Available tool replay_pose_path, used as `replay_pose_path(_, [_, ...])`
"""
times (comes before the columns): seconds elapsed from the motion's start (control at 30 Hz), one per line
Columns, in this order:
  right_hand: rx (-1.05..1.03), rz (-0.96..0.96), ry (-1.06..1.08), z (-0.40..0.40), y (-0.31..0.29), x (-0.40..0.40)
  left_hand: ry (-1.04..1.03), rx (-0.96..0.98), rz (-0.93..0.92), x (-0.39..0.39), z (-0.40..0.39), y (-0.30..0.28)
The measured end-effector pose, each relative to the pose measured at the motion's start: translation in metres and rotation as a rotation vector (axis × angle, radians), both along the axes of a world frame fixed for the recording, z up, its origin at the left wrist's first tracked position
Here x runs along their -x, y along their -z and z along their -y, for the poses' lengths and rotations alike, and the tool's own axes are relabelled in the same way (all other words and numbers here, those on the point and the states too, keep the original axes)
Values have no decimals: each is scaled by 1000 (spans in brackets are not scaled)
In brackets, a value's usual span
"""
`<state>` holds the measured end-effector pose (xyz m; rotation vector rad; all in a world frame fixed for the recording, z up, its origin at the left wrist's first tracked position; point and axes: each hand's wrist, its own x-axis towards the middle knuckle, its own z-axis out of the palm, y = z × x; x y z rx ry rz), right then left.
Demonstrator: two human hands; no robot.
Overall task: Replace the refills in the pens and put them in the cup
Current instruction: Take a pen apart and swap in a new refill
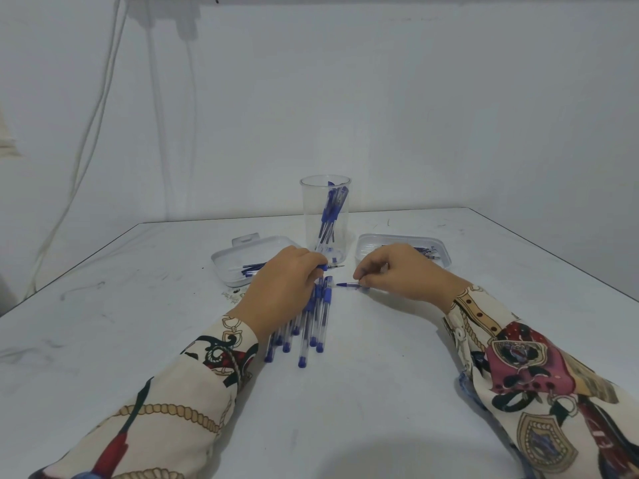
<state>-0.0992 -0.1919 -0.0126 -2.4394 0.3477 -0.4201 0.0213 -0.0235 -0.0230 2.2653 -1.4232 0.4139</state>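
A clear plastic cup (325, 216) stands at the table's far middle with several blue pens inside. Several clear pens with blue grips and end caps (313, 319) lie bunched on the table in front of it. My left hand (281, 288) hovers over the bunch, its fingers curled round a pen (330, 267) whose metal tip points right. My right hand (397, 271) pinches a small clear piece with a blue tip (347, 285) just above the table, tip pointing left. Both hands are a short gap apart.
A clear tray (238, 257) at the left of the cup holds several refills. A second clear tray (403, 242) at its right holds more, partly hidden by my right hand. A small scrap (233, 295) lies near the left tray. White cables (86, 140) hang down the wall.
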Motion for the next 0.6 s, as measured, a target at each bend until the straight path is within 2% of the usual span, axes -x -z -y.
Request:
replay_pose_path(0.3, [191,-120,-55,-4,4,-4,15,7,1,0,-1,0])
replay_pose_path(0.6, [245,-133,-40,-3,6,-5,9,1,-9,0,0,0])
